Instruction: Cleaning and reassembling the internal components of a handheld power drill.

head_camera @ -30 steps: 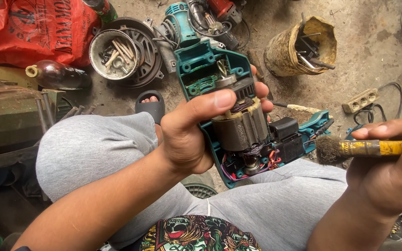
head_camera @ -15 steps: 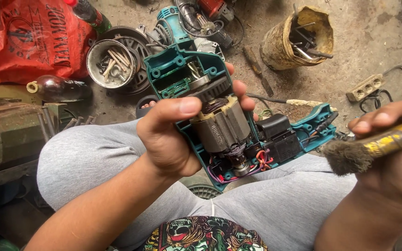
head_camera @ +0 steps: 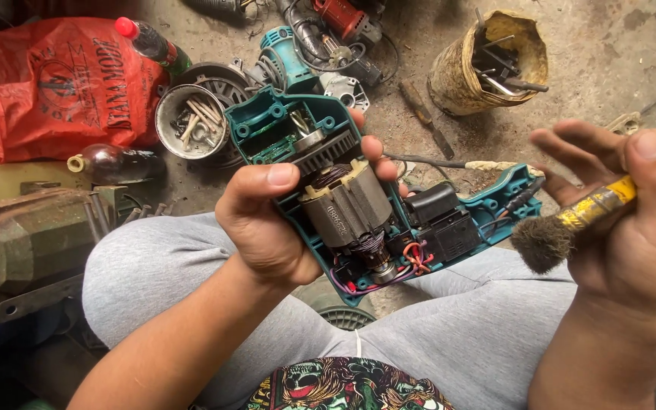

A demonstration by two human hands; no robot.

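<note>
- I take the opened teal power tool (head_camera: 358, 197) as my landmark; my left hand (head_camera: 267, 228) holds it above my grey-clad knees, thumb lying across the upper-left of the motor and my fingers (head_camera: 377, 156) curled round the far edge, pressed against the housing.
- The tool's long axis runs on a diagonal, from its gear end up and to the left down to its handle end at the right. The motor (head_camera: 347, 209) sits mid-body, with the coloured wires (head_camera: 411, 262) and a black switch block (head_camera: 442, 220) toward the handle.
- My right hand (head_camera: 632, 228) is off to the right of the tool, apart from it. It pinches a yellow-handled brush (head_camera: 571, 224) between thumb and forefinger, the other fingers spread loose above.
- The brush's bristle head points left at the handle end of the tool, just beside it but not touching, so my right hand is the nearer one to the switch and wires, my left to the motor.
- Counted: one open tool in hand, one brush, two hands of mine.
- Beyond the tool on the floor: one round tin of screws (head_camera: 190, 120) up-left, one tattered yellow tub of tools (head_camera: 487, 64) up-right, one red plastic bag (head_camera: 47, 83) far left, one red-capped bottle (head_camera: 149, 44), and other tool bodies (head_camera: 298, 53) just above.
- A rusty vice (head_camera: 32, 235) sits to the left of the tool.
</note>
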